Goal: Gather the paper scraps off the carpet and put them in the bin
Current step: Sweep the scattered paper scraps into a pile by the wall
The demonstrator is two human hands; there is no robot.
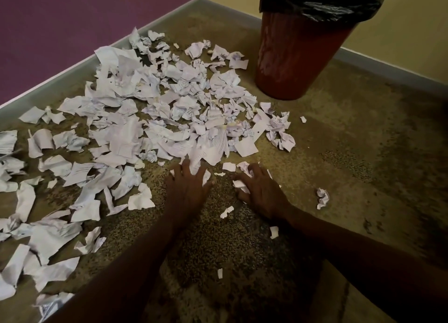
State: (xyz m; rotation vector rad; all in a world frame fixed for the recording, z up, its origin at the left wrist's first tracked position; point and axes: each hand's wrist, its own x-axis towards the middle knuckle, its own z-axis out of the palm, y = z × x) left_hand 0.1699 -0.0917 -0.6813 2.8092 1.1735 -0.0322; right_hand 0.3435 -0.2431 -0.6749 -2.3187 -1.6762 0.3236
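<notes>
Two bare forearms reached forward over the carpet point(303, 138). The left hand point(188, 187) and right hand point(260, 191) lay flat, fingers spread wide, pressing paper scraps point(150, 109) at the pile's near edge. The bin point(300, 53) stood beyond the pile.

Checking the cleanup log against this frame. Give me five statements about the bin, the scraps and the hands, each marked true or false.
1. The red bin has a black liner. True.
2. The bin lies tipped on its side. False: it stands upright on the carpet.
3. Both hands are down at the near edge of the paper scraps. True: left hand, right hand.
4. The carpet is cleared. False: scraps cover much of it.
5. One crumpled scrap lies apart, right of the right hand. True.
</notes>
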